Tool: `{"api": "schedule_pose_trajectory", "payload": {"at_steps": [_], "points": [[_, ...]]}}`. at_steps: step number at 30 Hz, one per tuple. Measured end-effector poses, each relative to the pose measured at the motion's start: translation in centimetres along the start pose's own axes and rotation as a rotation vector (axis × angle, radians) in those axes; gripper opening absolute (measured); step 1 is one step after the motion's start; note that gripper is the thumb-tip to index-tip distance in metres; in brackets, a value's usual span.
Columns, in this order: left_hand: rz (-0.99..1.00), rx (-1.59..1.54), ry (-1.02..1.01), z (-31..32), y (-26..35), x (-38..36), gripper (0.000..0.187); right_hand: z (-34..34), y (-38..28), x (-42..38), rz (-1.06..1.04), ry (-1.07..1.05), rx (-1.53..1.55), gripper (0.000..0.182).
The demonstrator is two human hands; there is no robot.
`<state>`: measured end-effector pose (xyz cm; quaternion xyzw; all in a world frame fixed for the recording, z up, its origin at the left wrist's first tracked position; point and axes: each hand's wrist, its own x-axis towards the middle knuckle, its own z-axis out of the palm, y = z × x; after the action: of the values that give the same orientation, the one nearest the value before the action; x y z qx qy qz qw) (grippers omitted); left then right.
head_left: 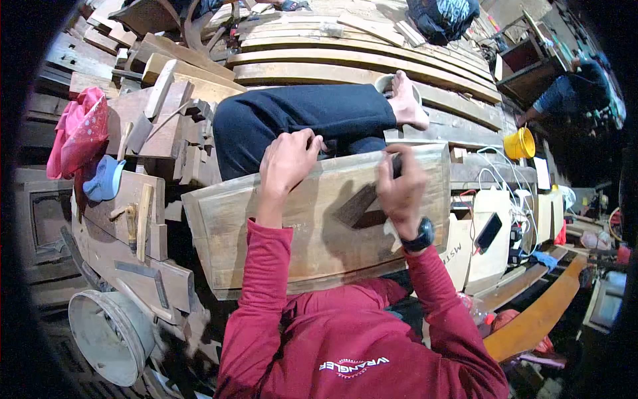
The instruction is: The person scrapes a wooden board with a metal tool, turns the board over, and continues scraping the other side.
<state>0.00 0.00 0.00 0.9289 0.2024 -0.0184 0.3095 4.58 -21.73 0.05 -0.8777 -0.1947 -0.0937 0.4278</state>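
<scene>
A broad wooden panel [266, 233] with bevelled edges lies across my lap. My left hand [290, 161] presses on it at the far edge, its fingers curled over the rim. Above the panel's right half, my right hand [405, 183] is closed, slightly blurred, around a small dark object [397, 165] whose kind I cannot tell. Just left of that hand, a dark brown, flat-sided piece [359, 205] shows against the panel, with the hand's shadow around it. A dark watch [424, 235] is on my right wrist.
Long planks [365, 60] lie beyond my legs. At left are a wooden-handled tool [131, 226], a metal square [159, 287] and a bucket [109, 336]. To the right are a phone [489, 233], white cables [515, 179] and a yellow bucket [520, 143]. Another person [578, 93] sits at far right.
</scene>
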Motion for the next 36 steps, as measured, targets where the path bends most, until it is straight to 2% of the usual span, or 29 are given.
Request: {"api": "schedule_pose_trajectory", "payload": {"at_steps": [2,3,4,7,8,9,11,13,15,16,17,19,20,23,24,25,27,29,30,31,33,35,36], "points": [[0.004,0.024,0.047,-1.6,0.4,0.9,0.032,-0.8,0.3,2.8,0.022,0.246,0.030,0.015],[0.001,-0.070,0.016,1.6,1.3,-0.3,0.033,-3.5,1.8,2.3,0.027,0.310,-0.066,0.015],[0.022,-0.050,0.036,1.3,0.2,0.3,0.033,-2.5,1.9,2.3,0.038,0.323,-0.033,0.015],[0.044,0.001,0.059,0.9,-0.5,0.7,0.034,0.2,0.9,-0.8,-0.056,0.184,0.011,0.015],[0.042,-0.027,0.059,0.9,-0.4,0.6,0.033,0.2,0.3,-1.7,-0.072,0.036,0.035,0.016],[0.033,-0.015,0.057,1.0,-0.3,0.5,0.033,0.9,0.7,-1.8,-0.166,0.026,0.051,0.014],[0.018,0.012,0.077,0.7,-0.2,0.5,0.034,0.7,0.9,-0.7,-0.089,0.074,0.037,0.012],[0.033,0.008,0.078,0.7,-0.7,0.8,0.033,-0.3,0.6,1.6,0.074,0.185,0.075,0.011],[0.038,-0.009,0.081,0.8,-0.7,0.7,0.033,-0.4,1.3,2.8,0.014,0.348,0.012,0.012],[0.039,0.019,0.075,0.7,-0.7,0.6,0.033,-0.2,0.6,2.3,-0.001,0.359,-0.010,0.012],[0.032,0.015,0.072,0.6,-0.6,0.6,0.033,0.2,0.5,1.2,0.057,0.259,0.031,0.012],[0.025,0.011,0.053,0.4,-0.2,0.5,0.033,1.4,0.6,-1.3,-0.150,0.080,-0.020,0.014],[0.055,-0.022,0.059,0.6,-0.4,0.5,0.032,1.5,0.6,-1.9,-0.130,-0.010,0.067,0.015],[0.030,0.004,0.075,0.7,-0.4,0.5,0.032,0.5,1.1,0.8,-0.109,0.188,0.053,0.015],[0.006,-0.005,0.070,0.5,-0.3,0.4,0.032,-0.3,0.5,2.1,0.027,0.240,0.002,0.014],[0.039,-0.016,0.104,0.8,-0.7,0.5,0.032,-0.5,0.6,2.9,0.028,0.318,0.005,0.013],[0.026,-0.019,0.096,0.8,-0.8,0.6,0.033,0.2,1.5,2.9,-0.122,0.387,-0.062,0.014],[0.039,-0.005,0.080,0.6,-0.6,0.7,0.033,1.3,0.1,0.2,-0.068,0.166,0.040,0.015],[0.046,0.004,0.064,0.5,-0.6,0.5,0.033,1.8,0.3,-0.9,-0.190,0.057,0.024,0.016],[0.049,-0.013,0.077,0.5,-0.4,0.3,0.034,1.9,0.3,-1.5,-0.172,-0.027,0.067,0.014],[0.020,0.008,0.045,-0.1,0.2,0.1,0.034,1.3,-0.3,-0.3,-0.121,0.049,0.053,0.012],[0.043,0.002,0.097,0.8,-0.8,0.5,0.033,1.1,-0.3,1.9,-0.011,0.202,0.073,0.010],[0.008,0.005,0.064,0.2,-0.3,0.3,0.033,1.6,-0.3,2.3,-0.024,0.238,0.078,0.010]]}}
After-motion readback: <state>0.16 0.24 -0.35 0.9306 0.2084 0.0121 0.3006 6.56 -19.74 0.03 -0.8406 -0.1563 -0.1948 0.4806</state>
